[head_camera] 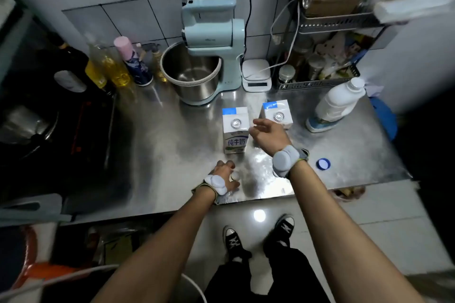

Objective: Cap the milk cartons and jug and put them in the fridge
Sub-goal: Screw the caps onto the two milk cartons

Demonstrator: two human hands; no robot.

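Two white-and-blue milk cartons stand uncapped on the steel counter: the left carton (pixel 235 130) and the right carton (pixel 277 113), each showing an open round spout on top. A white milk jug (pixel 334 104) stands at the right, its neck without a cap. Its blue cap (pixel 323 164) lies on the counter near the front right. My left hand (pixel 225 174) rests at the counter's front edge, fingers closed around a small white cap (pixel 235 176). My right hand (pixel 267 133) hovers between the two cartons, fingers apart, holding nothing.
A light blue stand mixer (pixel 209 51) with a steel bowl sits behind the cartons, a white scale (pixel 256 75) beside it. Bottles (pixel 115 66) line the back left; a wire rack (pixel 325 56) stands back right. A dark stove (pixel 49 118) is on the left.
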